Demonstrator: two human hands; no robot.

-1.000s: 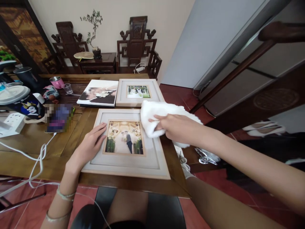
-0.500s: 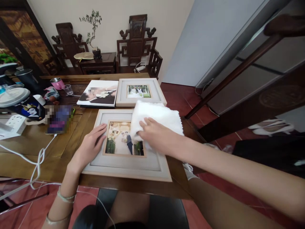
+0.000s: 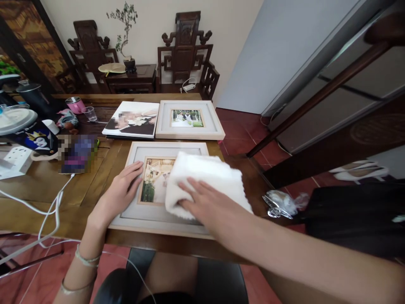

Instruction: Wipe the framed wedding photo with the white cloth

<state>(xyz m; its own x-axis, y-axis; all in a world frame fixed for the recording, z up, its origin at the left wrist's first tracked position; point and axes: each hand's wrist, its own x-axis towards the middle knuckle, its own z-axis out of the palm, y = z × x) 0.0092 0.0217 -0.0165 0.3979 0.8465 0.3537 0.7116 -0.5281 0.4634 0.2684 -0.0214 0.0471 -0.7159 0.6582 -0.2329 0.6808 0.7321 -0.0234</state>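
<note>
Fingers (image 3: 190, 192) of right hand (image 3: 207, 207) flat, open atop white cloth (image 3: 205, 177) covering framed photo (image 3: 152, 215).

Two dark carved chairs (image 3: 185, 50) and a small plant (image 3: 125, 25) are seen by a pale wall (image 3: 152, 17), above a red tiled floor (image 3: 240, 131).

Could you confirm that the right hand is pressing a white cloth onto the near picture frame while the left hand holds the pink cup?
Not quite. In the head view the left hand lies flat on the near picture frame's left border, far from the pink cup. The rest holds: the right hand presses the white cloth onto that frame.
</note>
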